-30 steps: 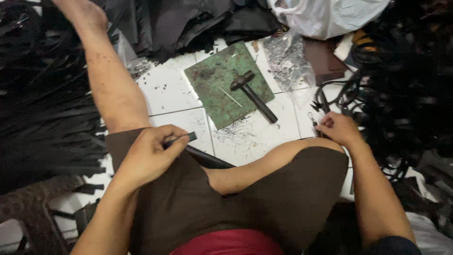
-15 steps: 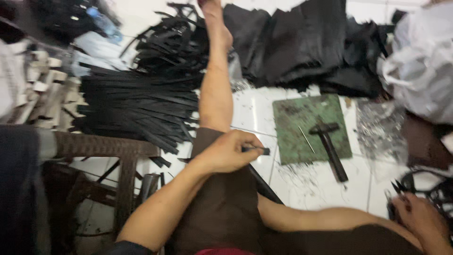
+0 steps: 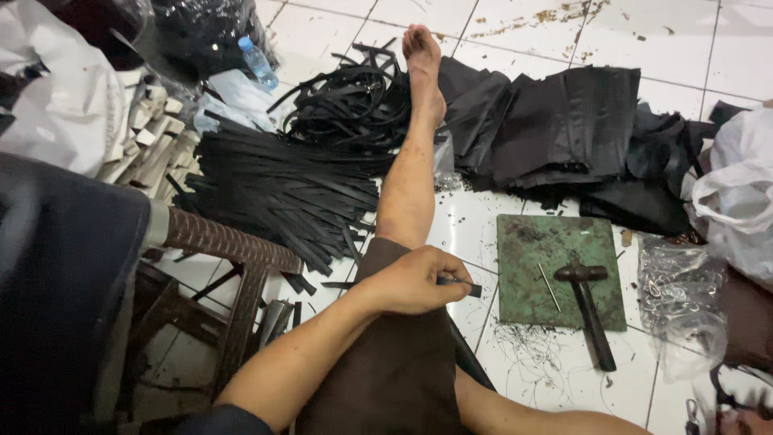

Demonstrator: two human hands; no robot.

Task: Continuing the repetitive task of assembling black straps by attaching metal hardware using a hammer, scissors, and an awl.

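Head view: right hand (image 3: 745, 420) cut off.

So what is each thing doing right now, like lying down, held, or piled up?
left hand: closed, pinching a black strip
hammer: lying flat, half on the green plate
straight black strips: piled on the floor
water bottle: lying tilted
right hand: almost out of view
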